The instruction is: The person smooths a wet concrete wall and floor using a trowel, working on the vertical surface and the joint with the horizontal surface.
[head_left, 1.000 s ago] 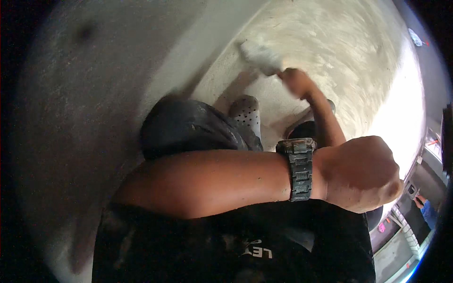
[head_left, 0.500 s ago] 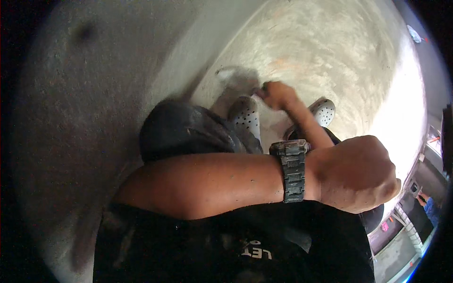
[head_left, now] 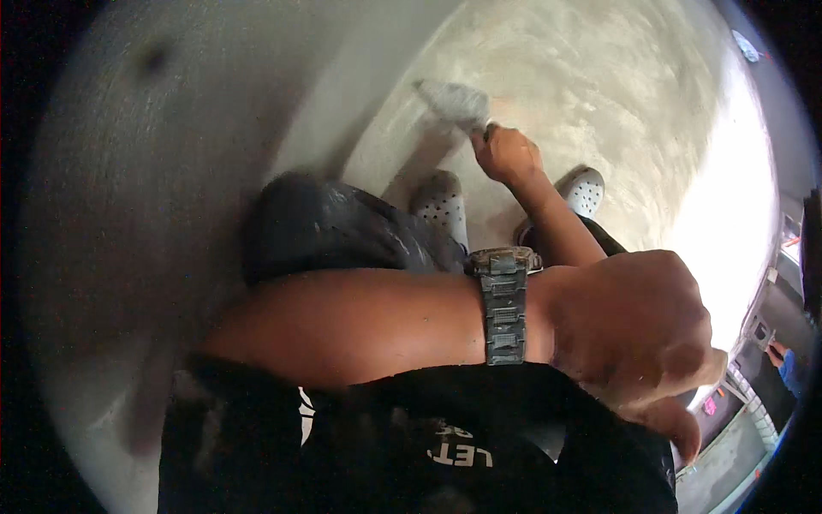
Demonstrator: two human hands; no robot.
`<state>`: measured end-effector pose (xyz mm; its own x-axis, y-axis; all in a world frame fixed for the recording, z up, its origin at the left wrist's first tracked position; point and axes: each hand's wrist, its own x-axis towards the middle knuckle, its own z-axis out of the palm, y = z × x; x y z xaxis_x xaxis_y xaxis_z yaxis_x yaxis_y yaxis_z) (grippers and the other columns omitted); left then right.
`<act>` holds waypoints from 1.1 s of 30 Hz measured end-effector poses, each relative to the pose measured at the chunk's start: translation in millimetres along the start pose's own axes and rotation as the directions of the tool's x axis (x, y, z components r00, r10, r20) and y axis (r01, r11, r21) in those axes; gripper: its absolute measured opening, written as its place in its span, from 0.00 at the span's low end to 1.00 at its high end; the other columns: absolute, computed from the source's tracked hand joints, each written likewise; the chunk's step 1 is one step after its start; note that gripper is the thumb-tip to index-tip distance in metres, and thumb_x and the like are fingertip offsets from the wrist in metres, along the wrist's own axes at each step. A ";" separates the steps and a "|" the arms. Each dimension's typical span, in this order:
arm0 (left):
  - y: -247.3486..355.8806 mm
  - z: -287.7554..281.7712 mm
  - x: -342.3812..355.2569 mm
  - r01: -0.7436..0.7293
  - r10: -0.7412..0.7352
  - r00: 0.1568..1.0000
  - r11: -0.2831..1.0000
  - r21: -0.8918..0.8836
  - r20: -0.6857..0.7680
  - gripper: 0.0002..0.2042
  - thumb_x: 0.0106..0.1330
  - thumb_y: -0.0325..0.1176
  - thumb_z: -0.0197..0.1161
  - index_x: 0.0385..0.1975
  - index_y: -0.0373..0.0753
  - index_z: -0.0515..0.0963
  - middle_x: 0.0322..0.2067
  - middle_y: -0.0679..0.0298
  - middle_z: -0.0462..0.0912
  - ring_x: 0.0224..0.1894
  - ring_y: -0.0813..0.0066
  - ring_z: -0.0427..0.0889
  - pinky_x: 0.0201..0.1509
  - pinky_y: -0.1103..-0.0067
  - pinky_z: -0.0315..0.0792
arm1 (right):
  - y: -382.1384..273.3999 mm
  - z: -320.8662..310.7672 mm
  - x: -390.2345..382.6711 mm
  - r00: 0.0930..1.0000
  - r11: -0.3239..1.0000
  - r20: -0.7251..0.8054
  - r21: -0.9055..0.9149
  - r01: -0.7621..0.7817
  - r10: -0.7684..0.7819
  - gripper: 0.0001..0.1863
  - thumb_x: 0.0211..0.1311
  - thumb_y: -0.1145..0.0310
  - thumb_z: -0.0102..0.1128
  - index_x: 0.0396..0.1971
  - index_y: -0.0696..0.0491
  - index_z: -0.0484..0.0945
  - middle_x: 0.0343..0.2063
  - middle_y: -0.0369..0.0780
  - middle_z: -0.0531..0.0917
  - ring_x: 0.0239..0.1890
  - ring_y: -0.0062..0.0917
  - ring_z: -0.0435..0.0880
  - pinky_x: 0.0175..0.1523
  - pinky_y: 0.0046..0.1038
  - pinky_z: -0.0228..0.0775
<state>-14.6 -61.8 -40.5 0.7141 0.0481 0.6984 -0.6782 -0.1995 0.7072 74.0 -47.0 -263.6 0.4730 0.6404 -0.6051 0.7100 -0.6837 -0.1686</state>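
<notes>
My right hand (head_left: 506, 156) grips the handle of a grey, mottled flat-bladed tool (head_left: 455, 101) against the pale, streaky surface (head_left: 642, 103). My left hand (head_left: 625, 325), with a dark chunky watch (head_left: 503, 317) on its wrist, lies across my front in the lower right, its fingers bent and its thumb apart from them, with nothing visible in them. Beyond my dark clothing, two perforated grey clogs (head_left: 441, 214) (head_left: 584, 193) show below the tool and beside my right forearm.
A darker grey curved surface (head_left: 171, 188) fills the left side. At the far right rim are a bright band, a co-worker's arm and blue clothing (head_left: 788, 373), pale blocks (head_left: 745, 394), a small pink item (head_left: 710, 404) and a hanging pale object (head_left: 746, 47).
My right hand moved down toward the clogs, then back up with the tool. My left hand shifted slightly, and its thumb now shows extended below the fingers.
</notes>
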 end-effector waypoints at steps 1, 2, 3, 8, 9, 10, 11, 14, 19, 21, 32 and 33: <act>10.4 2.8 2.0 -0.009 0.009 1.000 1.000 0.001 0.007 0.29 0.55 0.61 0.68 0.17 0.37 0.74 0.14 0.55 0.77 0.18 0.53 0.80 0.26 0.64 0.74 | 2.0 5.3 -2.5 1.000 1.000 -0.011 0.002 -0.003 0.003 0.26 0.72 0.50 0.44 0.46 0.55 0.84 0.48 0.49 0.86 0.52 0.44 0.85 0.57 0.43 0.77; 17.4 9.6 4.6 -0.035 0.036 0.999 0.998 -0.056 0.024 0.29 0.56 0.63 0.66 0.18 0.37 0.75 0.14 0.55 0.78 0.19 0.53 0.81 0.27 0.64 0.74 | 15.3 14.3 -2.5 0.999 0.999 0.029 -0.034 0.022 -0.021 0.26 0.72 0.49 0.45 0.46 0.54 0.84 0.48 0.50 0.85 0.53 0.44 0.84 0.58 0.43 0.76; 25.4 18.1 8.9 -0.062 0.067 0.997 0.992 -0.114 0.040 0.30 0.57 0.64 0.64 0.19 0.37 0.76 0.14 0.54 0.78 0.20 0.53 0.81 0.28 0.64 0.74 | 32.8 18.6 -1.8 0.997 0.997 0.069 -0.069 0.043 -0.039 0.26 0.71 0.49 0.46 0.47 0.54 0.85 0.49 0.51 0.85 0.55 0.44 0.83 0.59 0.43 0.75; 85.7 45.8 22.9 -0.076 0.128 0.982 0.938 -0.338 0.135 0.24 0.59 0.58 0.65 0.26 0.38 0.80 0.15 0.57 0.79 0.20 0.55 0.81 0.26 0.65 0.73 | 48.9 -55.5 -33.0 0.969 0.966 0.091 -0.102 0.238 -0.230 0.31 0.68 0.41 0.52 0.44 0.57 0.85 0.47 0.50 0.85 0.52 0.48 0.83 0.57 0.45 0.75; 96.6 48.3 26.0 -0.072 0.148 0.977 0.908 -0.413 0.154 0.22 0.58 0.56 0.66 0.28 0.39 0.81 0.16 0.58 0.79 0.20 0.56 0.81 0.25 0.65 0.72 | 58.2 -80.5 -51.9 0.985 0.981 -0.014 -0.096 0.168 -0.170 0.31 0.69 0.39 0.50 0.44 0.55 0.85 0.43 0.53 0.85 0.50 0.50 0.82 0.57 0.45 0.73; 107.8 54.8 29.1 -0.084 0.180 0.969 0.883 -0.461 0.168 0.21 0.58 0.55 0.66 0.29 0.39 0.81 0.16 0.59 0.79 0.20 0.57 0.81 0.25 0.65 0.72 | 80.4 -102.4 -67.7 0.972 0.979 -0.137 -0.086 0.183 -0.193 0.30 0.69 0.41 0.52 0.40 0.56 0.85 0.41 0.54 0.85 0.47 0.51 0.83 0.55 0.45 0.73; 119.5 59.6 31.3 -0.086 0.203 0.962 0.864 -0.497 0.185 0.21 0.58 0.55 0.67 0.30 0.40 0.82 0.16 0.60 0.79 0.20 0.57 0.81 0.25 0.65 0.72 | 91.4 -127.1 -85.8 0.963 0.988 -0.221 -0.058 0.142 -0.151 0.29 0.69 0.43 0.54 0.38 0.58 0.84 0.39 0.54 0.85 0.45 0.51 0.83 0.52 0.45 0.73; 139.6 78.7 40.0 0.081 0.238 0.723 0.903 -0.421 0.648 0.13 0.54 0.40 0.62 0.29 0.36 0.75 0.19 0.55 0.75 0.22 0.54 0.78 0.27 0.65 0.71 | 130.0 -181.5 -145.9 0.891 0.990 -0.453 0.131 0.043 0.021 0.29 0.67 0.42 0.58 0.35 0.59 0.83 0.25 0.45 0.82 0.32 0.31 0.81 0.44 0.37 0.72; 153.9 126.9 43.8 0.145 0.234 0.714 0.873 -0.466 0.660 0.13 0.57 0.43 0.63 0.26 0.38 0.77 0.16 0.56 0.75 0.20 0.55 0.78 0.26 0.66 0.71 | 189.7 -203.5 -250.8 0.696 0.719 -0.639 0.646 0.255 0.327 0.22 0.70 0.48 0.57 0.37 0.55 0.83 0.20 0.31 0.74 0.20 0.15 0.70 0.25 0.24 0.62; 156.3 141.2 47.2 0.182 0.206 0.729 0.861 -0.475 0.653 0.14 0.58 0.45 0.63 0.25 0.39 0.77 0.15 0.57 0.75 0.20 0.56 0.78 0.25 0.66 0.71 | 206.3 -186.3 -266.2 0.613 0.578 -0.680 0.708 0.406 0.403 0.21 0.70 0.49 0.57 0.37 0.54 0.83 0.20 0.30 0.74 0.19 0.14 0.67 0.24 0.22 0.58; 146.9 201.9 29.1 0.296 0.005 0.878 0.780 -0.551 0.478 0.14 0.56 0.42 0.66 0.21 0.37 0.74 0.16 0.52 0.75 0.22 0.50 0.79 0.27 0.62 0.71 | 327.2 -173.3 -314.4 0.467 0.047 -0.609 0.639 0.768 0.642 0.15 0.74 0.58 0.53 0.44 0.56 0.76 0.24 0.29 0.70 0.20 0.12 0.65 0.24 0.18 0.55; 132.7 202.8 17.7 0.334 0.014 0.838 0.777 -0.534 0.545 0.14 0.57 0.41 0.64 0.23 0.37 0.72 0.17 0.54 0.73 0.24 0.51 0.79 0.29 0.63 0.71 | 329.2 -171.3 -312.0 0.465 0.001 -0.597 0.615 0.789 0.654 0.14 0.75 0.59 0.52 0.42 0.55 0.75 0.24 0.30 0.70 0.20 0.12 0.65 0.24 0.18 0.55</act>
<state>-56.8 -285.9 43.5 0.6834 -0.4963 0.5355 -0.3806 0.3837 0.8414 249.6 -411.9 3.0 0.9956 0.0590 0.0728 0.0528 0.2892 -0.9558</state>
